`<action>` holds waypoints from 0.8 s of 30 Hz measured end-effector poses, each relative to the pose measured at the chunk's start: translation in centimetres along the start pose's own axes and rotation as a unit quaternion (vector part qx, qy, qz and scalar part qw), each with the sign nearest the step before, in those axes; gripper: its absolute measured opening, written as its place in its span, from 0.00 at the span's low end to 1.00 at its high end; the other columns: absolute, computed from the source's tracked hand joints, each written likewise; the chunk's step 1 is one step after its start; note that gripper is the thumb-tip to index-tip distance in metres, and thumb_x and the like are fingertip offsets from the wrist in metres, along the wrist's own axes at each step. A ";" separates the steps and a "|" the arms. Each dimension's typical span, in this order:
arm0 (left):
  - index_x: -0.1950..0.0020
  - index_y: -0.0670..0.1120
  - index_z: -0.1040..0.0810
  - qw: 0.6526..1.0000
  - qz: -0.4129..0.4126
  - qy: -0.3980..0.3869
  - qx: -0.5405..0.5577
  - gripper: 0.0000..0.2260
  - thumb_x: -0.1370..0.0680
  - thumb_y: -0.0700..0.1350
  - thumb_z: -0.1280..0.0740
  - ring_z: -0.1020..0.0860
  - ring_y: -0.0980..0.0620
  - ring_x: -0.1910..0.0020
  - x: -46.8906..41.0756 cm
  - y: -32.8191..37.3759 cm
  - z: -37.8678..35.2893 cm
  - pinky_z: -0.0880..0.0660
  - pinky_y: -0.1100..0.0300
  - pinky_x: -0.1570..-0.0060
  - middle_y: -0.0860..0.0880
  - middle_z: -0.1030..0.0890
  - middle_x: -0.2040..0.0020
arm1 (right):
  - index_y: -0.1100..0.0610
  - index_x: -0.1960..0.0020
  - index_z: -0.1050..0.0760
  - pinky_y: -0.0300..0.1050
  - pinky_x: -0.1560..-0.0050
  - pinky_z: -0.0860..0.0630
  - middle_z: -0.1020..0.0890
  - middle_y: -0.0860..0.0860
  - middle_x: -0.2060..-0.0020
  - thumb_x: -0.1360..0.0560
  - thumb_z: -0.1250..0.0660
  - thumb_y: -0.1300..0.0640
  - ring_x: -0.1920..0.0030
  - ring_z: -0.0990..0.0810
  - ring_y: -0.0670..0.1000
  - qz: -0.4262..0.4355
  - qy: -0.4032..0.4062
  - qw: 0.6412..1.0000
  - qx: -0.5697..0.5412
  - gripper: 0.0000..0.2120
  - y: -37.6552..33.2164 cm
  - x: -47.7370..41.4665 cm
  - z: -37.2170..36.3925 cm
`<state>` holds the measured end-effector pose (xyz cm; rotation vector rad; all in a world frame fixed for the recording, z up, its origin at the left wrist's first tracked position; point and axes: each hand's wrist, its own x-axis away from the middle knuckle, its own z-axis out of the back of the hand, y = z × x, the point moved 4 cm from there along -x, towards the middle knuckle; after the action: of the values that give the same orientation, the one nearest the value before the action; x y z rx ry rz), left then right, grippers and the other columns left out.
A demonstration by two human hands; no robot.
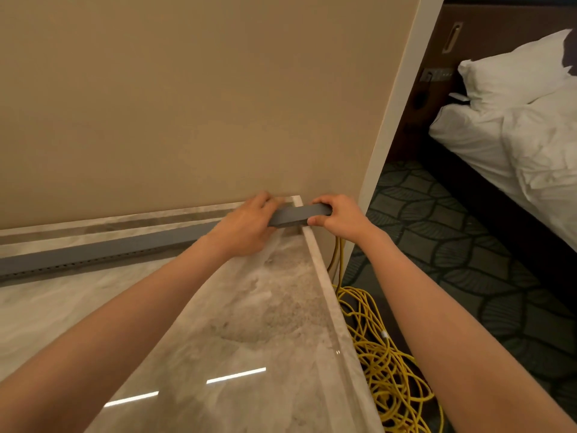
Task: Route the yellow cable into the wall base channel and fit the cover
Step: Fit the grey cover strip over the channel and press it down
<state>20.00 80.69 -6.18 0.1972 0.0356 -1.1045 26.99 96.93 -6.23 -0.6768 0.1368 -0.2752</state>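
Note:
A long grey channel (103, 250) runs along the foot of the beige wall on the marble floor. Its right end, the grey cover strip (296, 214), lies between my two hands. My left hand (246, 223) lies over the strip with its fingers curled round the far side. My right hand (338, 215) grips the strip's end, thumb on the near face and fingers over the top. The yellow cable (387, 357) lies in a loose tangled pile on the carpet to the right, with two strands rising to the wall corner under my right wrist.
A raised marble threshold (331, 292) separates the glossy marble floor (218, 339) from the patterned dark carpet (468, 260). A white door frame (396, 120) ends the wall at the right. Beyond it stands a bed with white linen (530, 135).

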 end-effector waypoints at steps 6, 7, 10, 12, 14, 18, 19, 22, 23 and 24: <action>0.32 0.39 0.33 0.995 0.087 0.012 -0.055 0.17 0.20 0.42 0.40 0.30 0.42 0.41 6.1 -4.1 0.8 0.31 0.53 0.43 0.41 0.30 0.39 | 0.59 0.39 0.24 0.42 0.51 0.31 0.20 0.57 0.46 0.25 0.32 0.56 0.52 0.26 0.49 0.001 -0.023 1.000 0.014 0.16 -0.3 0.1 -0.1; 0.31 0.40 0.34 0.994 0.096 0.005 -0.055 0.18 0.20 0.42 0.41 0.30 0.43 0.40 6.1 -3.9 0.8 0.31 0.54 0.43 0.42 0.30 0.39 | 0.60 0.39 0.24 0.43 0.50 0.31 0.20 0.57 0.46 0.25 0.32 0.56 0.51 0.26 0.50 0.000 -0.025 1.000 0.016 0.16 -0.4 0.1 -0.1; 0.29 0.40 0.35 0.991 0.115 0.000 -0.071 0.19 0.20 0.40 0.42 0.31 0.43 0.39 5.9 -3.4 1.2 0.31 0.53 0.44 0.42 0.30 0.38 | 0.60 0.39 0.24 0.44 0.50 0.30 0.20 0.58 0.45 0.25 0.33 0.56 0.49 0.24 0.53 -0.002 -0.033 0.999 0.021 0.16 -0.5 0.2 -0.1; 0.29 0.40 0.35 0.989 0.121 0.001 -0.088 0.20 0.21 0.39 0.42 0.31 0.42 0.40 5.8 -3.4 1.5 0.30 0.51 0.45 0.41 0.29 0.38 | 0.61 0.39 0.24 0.41 0.53 0.32 0.20 0.58 0.46 0.24 0.34 0.56 0.52 0.25 0.52 0.002 -0.036 0.999 0.028 0.15 -0.6 0.2 -0.2; 0.29 0.40 0.35 0.987 0.131 0.001 -0.088 0.20 0.21 0.38 0.41 0.31 0.42 0.40 5.4 -3.6 2.0 0.30 0.51 0.46 0.42 0.29 0.38 | 0.61 0.39 0.24 0.40 0.54 0.35 0.20 0.58 0.46 0.24 0.34 0.56 0.53 0.27 0.50 0.005 -0.037 0.998 0.042 0.15 -0.8 0.3 -0.2; 0.28 0.41 0.34 0.988 0.142 -0.024 -0.062 0.21 0.21 0.38 0.40 0.29 0.43 0.39 4.8 -3.8 2.3 0.31 0.55 0.45 0.43 0.29 0.36 | 0.61 0.39 0.24 0.37 0.63 0.35 0.21 0.57 0.48 0.23 0.35 0.56 0.53 0.28 0.49 0.011 -0.044 0.997 0.054 0.15 -1.1 0.2 -0.1; 0.28 0.41 0.33 0.988 0.142 -0.028 -0.055 0.21 0.21 0.39 0.40 0.29 0.42 0.39 4.9 -3.9 2.1 0.31 0.56 0.44 0.43 0.28 0.36 | 0.61 0.40 0.25 0.34 0.65 0.36 0.21 0.56 0.50 0.23 0.35 0.56 0.53 0.28 0.49 0.013 -0.051 0.997 0.059 0.14 -1.2 0.2 -0.1; 0.29 0.41 0.31 0.988 0.151 -0.031 -0.027 0.20 0.22 0.39 0.39 0.27 0.41 0.40 5.0 -4.0 1.9 0.30 0.55 0.44 0.42 0.27 0.37 | 0.61 0.40 0.24 0.39 0.61 0.34 0.22 0.56 0.51 0.23 0.35 0.55 0.54 0.28 0.50 0.011 -0.070 0.994 0.078 0.14 -1.4 -0.1 0.1; 0.30 0.41 0.30 0.987 0.156 -0.034 -0.018 0.19 0.22 0.39 0.38 0.26 0.41 0.40 5.0 -4.2 2.0 0.30 0.55 0.44 0.42 0.26 0.37 | 0.61 0.41 0.24 0.40 0.59 0.34 0.22 0.56 0.52 0.23 0.35 0.54 0.54 0.28 0.51 0.009 -0.073 0.994 0.084 0.14 -1.3 -0.2 0.2; 0.32 0.41 0.28 0.986 0.160 -0.039 -0.008 0.18 0.23 0.38 0.38 0.26 0.41 0.41 4.8 -4.3 2.0 0.29 0.54 0.45 0.42 0.26 0.38 | 0.61 0.42 0.24 0.40 0.61 0.35 0.23 0.55 0.54 0.23 0.36 0.54 0.55 0.28 0.51 0.008 -0.077 0.993 0.092 0.14 -1.4 -0.3 0.3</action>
<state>18.15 74.21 -5.40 0.1386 -0.0552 -0.7905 26.49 96.15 -5.14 -0.5110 -0.0304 -0.2159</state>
